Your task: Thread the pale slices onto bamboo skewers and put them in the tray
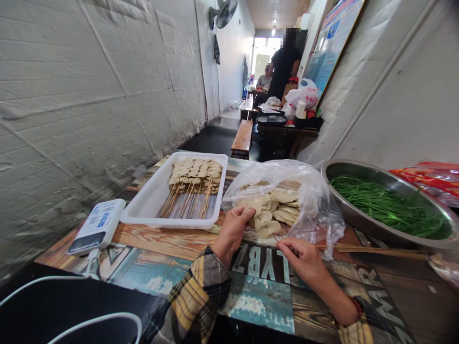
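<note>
Fills the lower half of the view with a painted, lettered wooden tabletop (258, 296). Carries, against its right edge, a wide round steel bowl (333, 168) heaped with long green chives (387, 208). Holds, toward the far left corner, a white rectangular plastic tray (150, 200), with pale round slices threaded on bamboo sticks (195, 169) stacked at its far end. Between tray and bowl, at mid-table, a crumpled clear plastic bag (315, 200), open toward the near edge and full of loose pale round slices (283, 197). At the left edge, just beside the tray's near corner, a white boxy device with a dark screen (98, 224).

Near the front edge, the left hand (231, 231): fingers curled in at the bag's mouth, seemingly gripping one of the loose slices, though hard to tell through the plastic. Just beside it, the right hand (303, 258): thumb and forefinger pinched on a thin bamboo skewer (278, 238), tip toward the slices. Below the bowl's rim, flat on the tabletop, a bundle of bare bamboo skewers (376, 249).
</note>
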The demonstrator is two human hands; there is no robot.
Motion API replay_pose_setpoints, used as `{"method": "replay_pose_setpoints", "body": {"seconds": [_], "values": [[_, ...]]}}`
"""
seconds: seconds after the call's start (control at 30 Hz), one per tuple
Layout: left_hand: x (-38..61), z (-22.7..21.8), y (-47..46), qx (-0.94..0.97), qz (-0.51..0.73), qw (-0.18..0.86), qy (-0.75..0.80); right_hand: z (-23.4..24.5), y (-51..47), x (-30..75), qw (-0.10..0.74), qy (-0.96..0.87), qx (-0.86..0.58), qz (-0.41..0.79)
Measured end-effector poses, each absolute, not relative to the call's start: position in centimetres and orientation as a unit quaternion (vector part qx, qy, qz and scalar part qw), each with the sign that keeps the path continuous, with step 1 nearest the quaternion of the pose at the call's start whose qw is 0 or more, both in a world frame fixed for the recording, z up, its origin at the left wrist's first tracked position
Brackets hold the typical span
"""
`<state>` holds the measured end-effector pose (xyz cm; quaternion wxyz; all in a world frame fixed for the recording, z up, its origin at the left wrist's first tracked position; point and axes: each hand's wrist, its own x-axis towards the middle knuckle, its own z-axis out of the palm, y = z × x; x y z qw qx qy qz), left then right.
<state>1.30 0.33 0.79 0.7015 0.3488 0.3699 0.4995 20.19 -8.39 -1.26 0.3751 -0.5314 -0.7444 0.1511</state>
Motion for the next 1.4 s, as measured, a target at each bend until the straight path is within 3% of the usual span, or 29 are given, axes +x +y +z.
{"method": "replay_pose_setpoints", "body": {"seconds": [0.63,1.4], "values": [[1.0,2.4,0.2,0.303,0.507,0.758,0.277,0.1,-7.8,17.6,0.437,-0.704,-0.540,0.147],[1.4,1.7,-0.4,0.303,0.507,0.741,0.320,-1.3,-8.0,18.1,0.390,-0.725,-0.542,0.169]]}}
